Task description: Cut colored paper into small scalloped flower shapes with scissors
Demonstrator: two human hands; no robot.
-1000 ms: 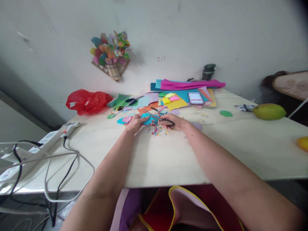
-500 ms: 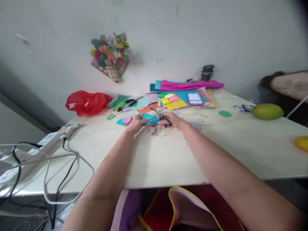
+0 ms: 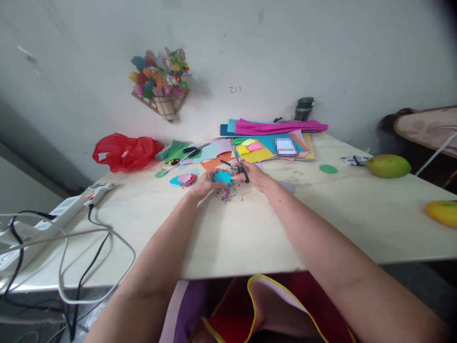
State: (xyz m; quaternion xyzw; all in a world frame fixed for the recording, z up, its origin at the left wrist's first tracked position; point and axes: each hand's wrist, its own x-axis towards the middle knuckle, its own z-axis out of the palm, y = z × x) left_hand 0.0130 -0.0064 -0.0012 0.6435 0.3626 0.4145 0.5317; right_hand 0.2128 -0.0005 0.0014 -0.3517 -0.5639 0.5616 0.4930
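**Thin blue paper between my hands, scissors pointing away**

Nearest, my counter (image 3: 243,243) runs across the lower frame; white and black cords tangle at lower left, beside the power strip (image 3: 64,212), clear of my arms. A yellow fruit (image 3: 444,213) sits at the right edge.

Just in from there, small paper scraps (image 3: 228,194) lie scattered below my fingers. At mid-frame my left hand (image 3: 204,185) pinches the blue scalloped paper (image 3: 223,177) at its left side, thumb against fingers. My right hand (image 3: 254,176) curls around the handles of the scissors (image 3: 244,172), a fingertip near the paper's right edge. The blades slant up and away; I can't tell how far apart they are.

I judge the paper to be almost weightless, soft enough to bend and easily creased or torn; a light pinch close to the rim should suit it. The scissors look stiff and a little heavier, best held by their loops.

Left of my hands lies a small stack of paper flowers (image 3: 186,179). Beyond, a second pair of scissors (image 3: 193,150) and the coloured sheets (image 3: 264,151) crowd the far side, leaving the blades little free room. The red plastic bag (image 3: 124,152) is off to the left.
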